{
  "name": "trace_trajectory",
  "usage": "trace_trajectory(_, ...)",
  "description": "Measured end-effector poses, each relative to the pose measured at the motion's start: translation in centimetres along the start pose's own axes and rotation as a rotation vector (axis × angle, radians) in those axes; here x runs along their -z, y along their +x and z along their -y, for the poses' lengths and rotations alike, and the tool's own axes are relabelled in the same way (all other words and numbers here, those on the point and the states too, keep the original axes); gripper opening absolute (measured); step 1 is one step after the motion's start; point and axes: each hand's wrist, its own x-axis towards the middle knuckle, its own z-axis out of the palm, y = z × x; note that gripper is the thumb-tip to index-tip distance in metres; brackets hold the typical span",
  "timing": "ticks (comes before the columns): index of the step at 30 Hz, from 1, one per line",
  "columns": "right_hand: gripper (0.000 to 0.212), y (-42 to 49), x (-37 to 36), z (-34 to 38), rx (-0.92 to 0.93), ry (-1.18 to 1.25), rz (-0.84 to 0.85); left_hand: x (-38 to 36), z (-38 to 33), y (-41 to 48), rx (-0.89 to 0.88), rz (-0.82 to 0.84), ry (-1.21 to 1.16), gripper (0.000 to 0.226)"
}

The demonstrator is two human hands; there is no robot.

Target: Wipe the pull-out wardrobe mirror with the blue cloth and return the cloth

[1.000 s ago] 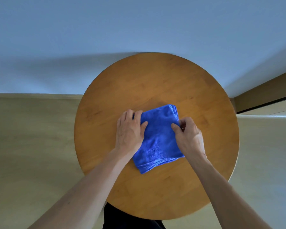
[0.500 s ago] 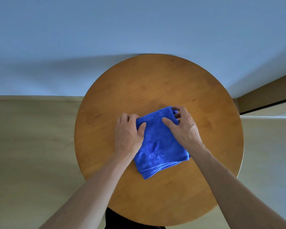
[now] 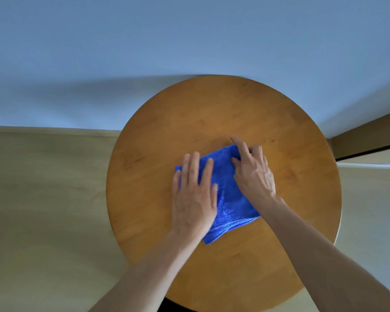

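Blue cloth (image 3: 229,192) lies folded flat near the centre of the round wooden table (image 3: 158,131), and it's more covered than a second ago: the left hand (image 3: 195,197), then cupped at its 9 o'clock edge, has slid on top and now presses down with fingers straight. The right hand (image 3: 252,174) has moved from the 3 o'clock edge up to the 1 o'clock corner and pinches it, index finger extended. Mirror not in view; looks like squaring up the cloth, but pickup or put-down I can't tell.
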Motion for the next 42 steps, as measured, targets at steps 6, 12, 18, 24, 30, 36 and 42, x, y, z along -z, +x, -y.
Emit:
trace_trajectory(6, 0.064, -1.2, 0.0, -0.2, -0.117, -0.023, -0.075, -1.7, 0.8, 0.1, -0.04, 0.098, 0.047, 0.062)
trace_trajectory(12, 0.054, -4.5, -2.8, 1.7, 0.339, -0.207, -0.131, -1.8, 2.1, 1.6, -0.093, 0.115, 0.1, 0.058)
trace_trajectory(18, 0.068, -4.6, -4.5, -0.9, 0.202, -0.377, -0.069, -2.3, 2.5, 1.3, -0.114, 0.119, 0.166, 0.063)
trace_trajectory(24, 0.082, -5.0, -4.7, -1.6, 0.024, -0.338, -0.109, -2.4, 2.9, 1.0, -0.117, 0.099, 0.16, 0.073)
trace_trajectory(30, 0.064, -4.7, -4.3, -3.8, 0.121, -0.194, -0.098, -3.3, 4.3, -1.3, -0.102, 0.1, 0.148, 0.082)
trace_trajectory(36, 0.069, -4.2, -2.9, -5.6, 0.219, -0.213, -0.014, -2.5, 5.7, 0.6, -0.176, 0.157, 0.187, 0.097)
trace_trajectory(42, 0.074, -5.9, -3.2, -4.6, 0.144, -0.239, -0.052, -1.2, 6.2, 1.8, -0.164, 0.194, 0.212, 0.1)
